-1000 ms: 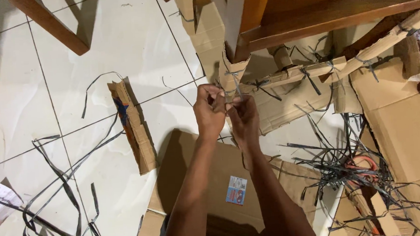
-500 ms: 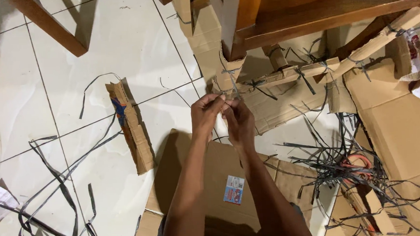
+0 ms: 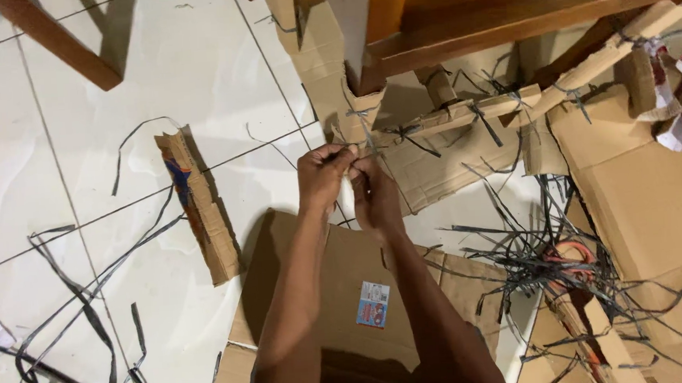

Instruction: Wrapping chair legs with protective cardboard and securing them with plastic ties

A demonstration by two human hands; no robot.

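Observation:
My left hand and my right hand are close together in the middle of the view, both pinching a thin black plastic strap. The strap runs up to a knot on a cardboard wrap folded around a wooden furniture leg. More cardboard-wrapped rails, tied with the same straps, stretch off to the right. My forearms reach over a flat brown cardboard sheet bearing a small sticker.
A folded cardboard strip lies on the white tiled floor to the left. Loose black straps trail at lower left, and a tangle of straps lies at the right. Flat cardboard covers the right side. Another wooden leg crosses the upper left.
Both hands have slid slightly left and down in the view, staying together on the strap. The whole scene has shifted a little left as my head moved.

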